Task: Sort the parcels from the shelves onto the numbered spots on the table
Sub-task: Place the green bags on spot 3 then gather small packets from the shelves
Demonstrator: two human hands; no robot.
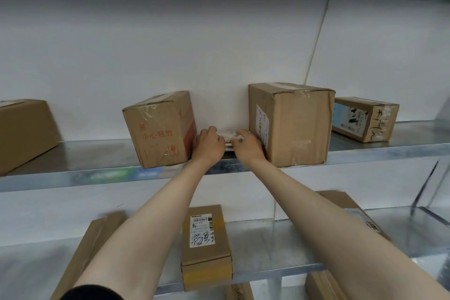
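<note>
Item: small white parcel [227, 136], flat, lying at the back of the middle shelf [97, 153], sitting in the gap between the box with red print [158, 131] and the tall taped box [299, 126]. Left hand [209, 145] is curling its fingers over the parcel's left end and right hand [248, 146] over its right end. Both are gripping it, with only a middle strip showing between them. Whether the parcel is resting on the shelf or raised off it cannot be told. Both forearms are reaching up across the lower shelf [280, 246], where a labelled box [207, 246] is lying between them.
</note>
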